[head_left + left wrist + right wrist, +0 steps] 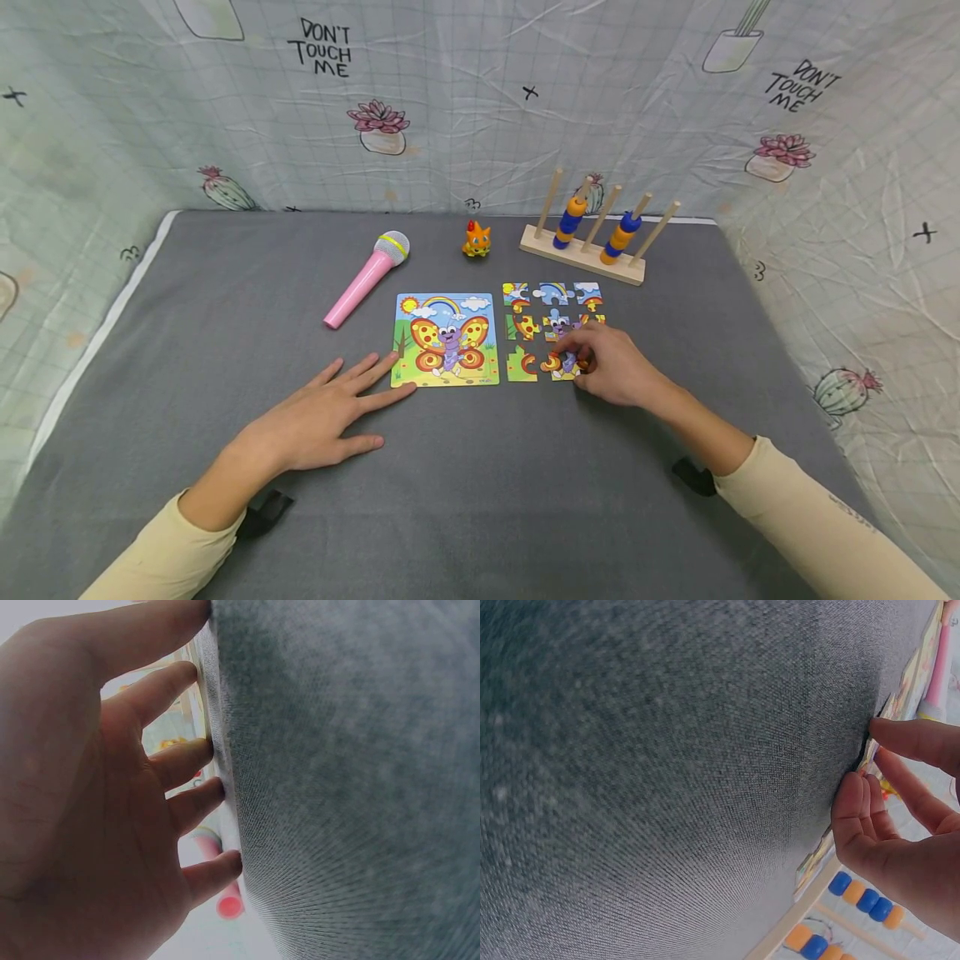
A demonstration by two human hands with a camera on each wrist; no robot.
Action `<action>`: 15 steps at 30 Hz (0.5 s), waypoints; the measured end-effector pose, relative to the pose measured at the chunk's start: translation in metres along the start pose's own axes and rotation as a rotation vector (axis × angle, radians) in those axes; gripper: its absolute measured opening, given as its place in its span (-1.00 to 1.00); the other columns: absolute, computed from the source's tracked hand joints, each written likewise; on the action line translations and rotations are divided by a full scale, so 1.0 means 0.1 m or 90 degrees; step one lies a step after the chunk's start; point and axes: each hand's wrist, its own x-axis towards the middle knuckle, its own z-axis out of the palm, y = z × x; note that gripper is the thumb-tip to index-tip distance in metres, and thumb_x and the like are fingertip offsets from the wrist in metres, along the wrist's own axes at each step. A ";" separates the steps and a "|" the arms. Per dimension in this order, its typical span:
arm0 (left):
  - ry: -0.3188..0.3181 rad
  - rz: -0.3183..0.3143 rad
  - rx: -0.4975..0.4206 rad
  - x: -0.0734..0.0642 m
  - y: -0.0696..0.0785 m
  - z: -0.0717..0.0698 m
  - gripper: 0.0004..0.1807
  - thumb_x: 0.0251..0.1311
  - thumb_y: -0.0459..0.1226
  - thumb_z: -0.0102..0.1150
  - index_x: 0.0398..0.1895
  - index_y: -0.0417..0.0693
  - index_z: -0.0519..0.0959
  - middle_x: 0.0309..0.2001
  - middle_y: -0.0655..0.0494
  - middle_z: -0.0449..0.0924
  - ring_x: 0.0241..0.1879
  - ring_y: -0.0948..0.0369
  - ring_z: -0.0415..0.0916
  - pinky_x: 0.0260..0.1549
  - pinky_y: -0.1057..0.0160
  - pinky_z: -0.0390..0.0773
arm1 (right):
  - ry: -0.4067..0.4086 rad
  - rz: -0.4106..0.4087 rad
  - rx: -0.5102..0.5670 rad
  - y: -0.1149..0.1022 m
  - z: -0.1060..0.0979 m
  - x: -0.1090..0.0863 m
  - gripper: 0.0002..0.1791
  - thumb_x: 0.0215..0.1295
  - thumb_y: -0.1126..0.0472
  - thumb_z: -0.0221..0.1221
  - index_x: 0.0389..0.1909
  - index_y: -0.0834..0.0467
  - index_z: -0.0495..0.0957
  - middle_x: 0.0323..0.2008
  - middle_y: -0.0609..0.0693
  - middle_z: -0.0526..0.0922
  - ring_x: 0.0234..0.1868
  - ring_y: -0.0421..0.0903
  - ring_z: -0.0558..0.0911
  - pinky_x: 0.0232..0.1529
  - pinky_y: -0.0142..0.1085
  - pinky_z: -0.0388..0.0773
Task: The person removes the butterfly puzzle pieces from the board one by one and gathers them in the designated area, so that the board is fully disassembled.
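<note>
A square butterfly picture board [450, 333] lies flat on the grey table. My left hand [315, 421] rests palm down with its fingers spread, the fingertips right at the board's lower left corner. Jigsaw pieces lie in loose rows to the right of the board, among them a sun piece [516, 293], a rainbow piece [553, 293] and a green corner piece [519, 365]. My right hand [615, 367] pinches the bottom middle puzzle piece [564, 371] between thumb and fingers, low at the table. That hand partly hides the pieces at the right of the middle row.
Left of the board's top lies a pink toy microphone [363, 283]. A small orange toy figure [476, 240] stands behind the board. At the back right is a wooden peg stand [585, 257] with blue and orange beads. Printed cloth [465, 108] hangs behind the table.
</note>
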 end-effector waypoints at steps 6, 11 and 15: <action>0.002 -0.001 0.001 0.00 0.00 0.00 -0.16 0.34 0.08 0.31 0.64 0.45 0.18 0.71 0.04 -0.08 0.66 -0.12 -0.05 0.50 -0.42 0.05 | -0.006 -0.003 0.003 0.01 0.00 0.00 -0.52 0.07 0.47 0.43 0.05 0.11 0.71 -0.15 0.05 0.65 -0.23 -0.01 0.55 -0.17 -0.17 0.45; 0.001 -0.001 0.003 0.00 0.01 0.00 -0.16 0.34 0.08 0.31 0.64 0.45 0.18 0.71 0.03 -0.07 0.66 -0.13 -0.04 0.50 -0.42 0.06 | -0.013 -0.001 0.005 0.01 0.00 0.01 -0.52 0.08 0.46 0.44 0.07 0.13 0.71 -0.14 0.08 0.63 -0.22 -0.01 0.56 -0.19 -0.19 0.47; 0.001 -0.001 0.004 0.00 0.01 0.00 -0.16 0.34 0.09 0.31 0.64 0.45 0.18 0.71 0.03 -0.07 0.66 -0.13 -0.04 0.50 -0.42 0.06 | -0.014 -0.001 0.007 0.02 0.00 0.01 -0.53 0.07 0.46 0.45 0.05 0.13 0.71 -0.20 0.05 0.65 -0.23 -0.01 0.56 -0.21 -0.20 0.48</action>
